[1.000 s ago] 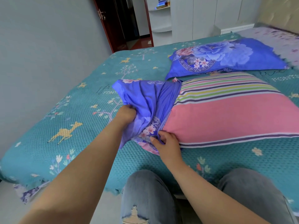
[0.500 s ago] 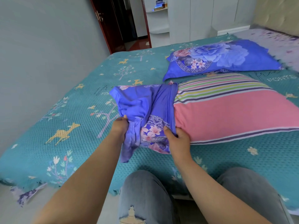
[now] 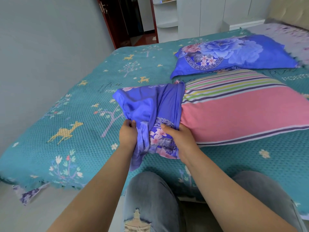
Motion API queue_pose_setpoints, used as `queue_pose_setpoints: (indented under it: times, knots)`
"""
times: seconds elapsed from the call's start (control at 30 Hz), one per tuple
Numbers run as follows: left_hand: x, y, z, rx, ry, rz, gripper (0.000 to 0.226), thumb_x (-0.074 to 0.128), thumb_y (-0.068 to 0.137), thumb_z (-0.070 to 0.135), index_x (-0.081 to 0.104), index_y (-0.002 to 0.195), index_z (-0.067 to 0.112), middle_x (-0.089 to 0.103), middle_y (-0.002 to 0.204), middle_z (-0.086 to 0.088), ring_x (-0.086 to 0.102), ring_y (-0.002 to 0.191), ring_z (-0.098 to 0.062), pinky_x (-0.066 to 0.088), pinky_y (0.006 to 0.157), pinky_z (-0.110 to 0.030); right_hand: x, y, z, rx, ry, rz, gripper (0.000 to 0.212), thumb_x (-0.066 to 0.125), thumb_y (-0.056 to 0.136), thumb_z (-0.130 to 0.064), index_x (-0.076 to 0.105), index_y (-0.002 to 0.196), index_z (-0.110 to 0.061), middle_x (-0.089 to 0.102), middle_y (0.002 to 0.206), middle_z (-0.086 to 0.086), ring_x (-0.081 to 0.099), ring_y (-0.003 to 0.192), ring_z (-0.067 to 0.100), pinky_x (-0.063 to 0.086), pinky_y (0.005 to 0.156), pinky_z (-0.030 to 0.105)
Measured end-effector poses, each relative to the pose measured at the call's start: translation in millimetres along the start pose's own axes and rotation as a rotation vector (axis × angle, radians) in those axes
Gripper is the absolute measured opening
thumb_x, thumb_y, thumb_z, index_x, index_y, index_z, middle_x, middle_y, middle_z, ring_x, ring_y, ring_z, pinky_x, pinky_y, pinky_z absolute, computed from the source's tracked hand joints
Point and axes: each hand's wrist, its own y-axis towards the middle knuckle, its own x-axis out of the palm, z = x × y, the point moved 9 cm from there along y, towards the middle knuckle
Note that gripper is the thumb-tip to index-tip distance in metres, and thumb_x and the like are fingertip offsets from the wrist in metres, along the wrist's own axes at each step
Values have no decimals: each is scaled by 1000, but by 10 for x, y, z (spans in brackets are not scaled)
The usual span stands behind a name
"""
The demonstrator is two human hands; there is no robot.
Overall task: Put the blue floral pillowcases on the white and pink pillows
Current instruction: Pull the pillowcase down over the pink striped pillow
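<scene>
A pink pillow with coloured stripes (image 3: 242, 113) lies across the bed in front of me. A blue floral pillowcase (image 3: 150, 106) is bunched over its left end, covering only that end. My left hand (image 3: 127, 134) grips the loose blue folds at the near left corner. My right hand (image 3: 178, 139) holds the flowered edge of the pillowcase against the pillow's near corner. Behind it lies a second pillow (image 3: 234, 54), fully inside a blue floral pillowcase.
The bed carries a teal cover with deer and trees (image 3: 70, 124). A grey wall runs close along the left. At the back are a dark red door frame (image 3: 108, 24) and white cupboards (image 3: 209, 14). My knees in grey jeans (image 3: 150, 198) touch the bed's near edge.
Both hands shifted their hold on the pillowcase: the left dropped toward me to the hanging folds, the right moved up onto the flowered edge at the pillow's corner.
</scene>
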Motion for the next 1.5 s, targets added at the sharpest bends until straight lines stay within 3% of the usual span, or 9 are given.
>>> queue_pose_setpoints:
  times: [0.17,0.37,0.47,0.57,0.77,0.93,1.13,1.33,1.5]
  knots:
    - [-78,35,-50,-26,-81,18,34,48,95,20,40,62,12,45,60,-6,35,65,-23,31,63,-28,-48,-20,183,152,168,53,19,62,89,-26,67,100,-11,67,88,14,62,81,30,46,81,62]
    - [-196,151,-130,-143,-212,41,34,53,91,22,51,59,10,60,76,-23,45,71,-21,42,71,-33,-125,-43,148,280,336,-47,42,46,96,-33,57,110,6,66,99,25,65,76,32,52,66,41]
    - [-276,222,-4,-124,-189,62,29,52,91,21,54,65,8,58,81,-28,43,71,-21,39,69,-30,-130,-49,55,150,121,-102,54,69,77,-39,65,99,10,65,100,29,62,86,40,45,77,49]
    - [-330,272,35,-112,-156,72,32,49,93,24,59,75,-1,62,92,-32,58,78,-39,48,76,-37,-161,-38,-111,-53,-198,-102,17,74,76,-15,70,86,-2,68,82,15,62,71,22,49,68,32]
    - [-276,234,99,-129,-67,-7,34,43,97,19,61,107,-7,62,112,-26,61,106,-36,49,87,-40,-621,-125,-329,-328,-417,343,44,63,89,-25,41,52,-19,38,41,-13,32,42,1,30,46,19]
    - [-231,235,588,31,243,-108,34,34,97,3,52,124,-9,53,129,-27,51,120,-37,39,97,-38,-318,-224,112,-156,-346,79,6,66,86,-9,69,83,-4,61,52,-16,50,50,-7,43,55,13]
    - [-193,292,1182,269,423,-87,33,34,95,1,56,117,-10,55,126,-28,53,115,-38,36,93,-37,-134,-344,477,4,-491,-230,19,62,86,1,64,83,-18,58,47,-23,50,47,-12,41,55,9]
    - [-804,595,1541,316,395,89,31,37,92,1,58,113,-9,58,120,-29,55,113,-39,40,93,-40,-1157,-41,-81,-180,-1060,247,42,55,86,-49,71,85,-10,68,75,17,60,69,19,47,64,34]
    - [-876,707,859,177,392,96,31,36,92,-2,56,113,-11,54,122,-34,51,116,-44,38,99,-43,-1752,-154,-1048,-362,-998,495,26,58,90,-35,57,68,-22,60,66,5,56,68,31,46,63,37]
